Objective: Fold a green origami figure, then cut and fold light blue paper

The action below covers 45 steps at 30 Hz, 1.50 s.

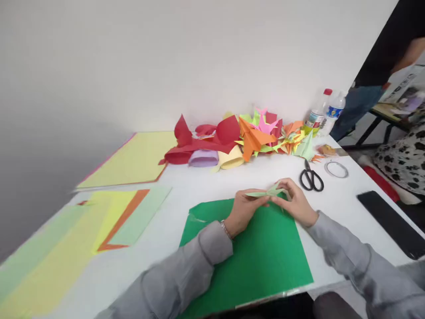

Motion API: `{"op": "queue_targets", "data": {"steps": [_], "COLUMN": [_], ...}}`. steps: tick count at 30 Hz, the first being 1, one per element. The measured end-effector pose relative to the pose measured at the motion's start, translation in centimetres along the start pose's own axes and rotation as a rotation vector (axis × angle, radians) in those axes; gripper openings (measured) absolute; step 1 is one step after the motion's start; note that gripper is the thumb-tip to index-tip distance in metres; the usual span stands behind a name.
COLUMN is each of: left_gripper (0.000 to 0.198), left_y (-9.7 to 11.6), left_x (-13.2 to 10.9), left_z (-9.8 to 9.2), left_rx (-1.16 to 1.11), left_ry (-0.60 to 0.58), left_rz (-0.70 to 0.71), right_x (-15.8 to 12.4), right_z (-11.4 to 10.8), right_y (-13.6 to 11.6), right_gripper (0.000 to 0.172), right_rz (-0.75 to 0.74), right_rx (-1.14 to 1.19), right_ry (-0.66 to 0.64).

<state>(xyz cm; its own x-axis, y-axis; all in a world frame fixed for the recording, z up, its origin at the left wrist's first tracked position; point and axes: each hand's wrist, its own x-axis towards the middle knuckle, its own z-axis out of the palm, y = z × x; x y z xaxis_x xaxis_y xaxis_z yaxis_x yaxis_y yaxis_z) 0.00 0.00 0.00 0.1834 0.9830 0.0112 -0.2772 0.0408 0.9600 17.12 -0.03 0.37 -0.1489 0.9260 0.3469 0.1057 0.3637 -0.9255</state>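
Left hand: the left hand [244,210] has its fingers closed in a pinch on the near-left end of a pale green folded paper [267,193].
Right hand: the right hand [297,204] has its fingers curled round the other end of the same piece, with the thumb hidden behind the paper.
Position of the piece: the folded paper is held just above the far edge of a green sheet [259,261], which lies flat on the white counter [199,186] in front of the person.
Risk, tearing: the piece looks thin and tapers to narrow points. Pulling the two ends apart or twisting them would probably split it along a crease.
Risk, crooked crease: the piece is held in the air with nothing firm beneath it. A fold pressed there may run off line, and flattening it again would leave a mark.
Risk, slipping sheet: both sleeves rest on the green sheet, whose near edge overhangs the counter. A drag of the forearms could push it off or wrinkle it.
Risk, scissors: the scissors [311,178] lie just beyond the right hand, next to a ring of tape [336,169]. A blind reach that way could knock them or catch a finger.
Risk, neighbours: a heap of paper models [245,139] and two bottles [327,110] stand at the wall. A wide sweep could crush or topple them.
Risk, phone: a dark phone [392,223] lies near the right edge, where an elbow could push it off.
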Motion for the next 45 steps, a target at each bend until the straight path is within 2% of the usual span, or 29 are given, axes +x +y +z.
{"op": "queue_targets", "data": {"steps": [2,4,10,15,23,28,37,45], "left_gripper": [0.017,0.018,0.02,0.02,0.023,0.023,0.018,0.016], "left_y": [-0.1,-0.2,-0.4,-0.5,-0.2,0.2,-0.1,0.2], "left_x": [0.0,0.1,0.2,0.3,0.1,-0.2,-0.1,-0.1], "left_z": [0.0,0.1,0.0,-0.1,0.1,0.3,0.0,-0.1], "left_rx": [0.017,0.017,-0.021,0.017,0.021,0.115,0.112,0.13], "left_ry": [-0.005,-0.009,-0.009,0.015,0.005,0.039,-0.005,-0.012], "left_rz": [-0.007,-0.011,-0.019,-0.01,-0.023,-0.043,-0.05,-0.064], "right_x": [0.1,0.2,0.0,0.0,0.1,0.1,0.2,0.2], "right_z": [-0.1,-0.2,-0.2,0.0,-0.1,-0.1,-0.1,-0.3], "right_y": [-0.3,-0.3,0.3,0.7,1.2,1.0,0.8,1.0], "right_gripper": [0.028,0.029,0.03,0.028,0.025,0.028,0.024,0.027], "right_rz": [0.032,0.07,0.193,0.237,0.251,0.25,0.242,0.28], "right_rx": [-0.037,-0.047,0.077,0.19,0.248,0.207,0.236,0.298], "right_ry": [-0.061,-0.084,-0.039,0.005,0.028,0.033,0.087,0.053]}}
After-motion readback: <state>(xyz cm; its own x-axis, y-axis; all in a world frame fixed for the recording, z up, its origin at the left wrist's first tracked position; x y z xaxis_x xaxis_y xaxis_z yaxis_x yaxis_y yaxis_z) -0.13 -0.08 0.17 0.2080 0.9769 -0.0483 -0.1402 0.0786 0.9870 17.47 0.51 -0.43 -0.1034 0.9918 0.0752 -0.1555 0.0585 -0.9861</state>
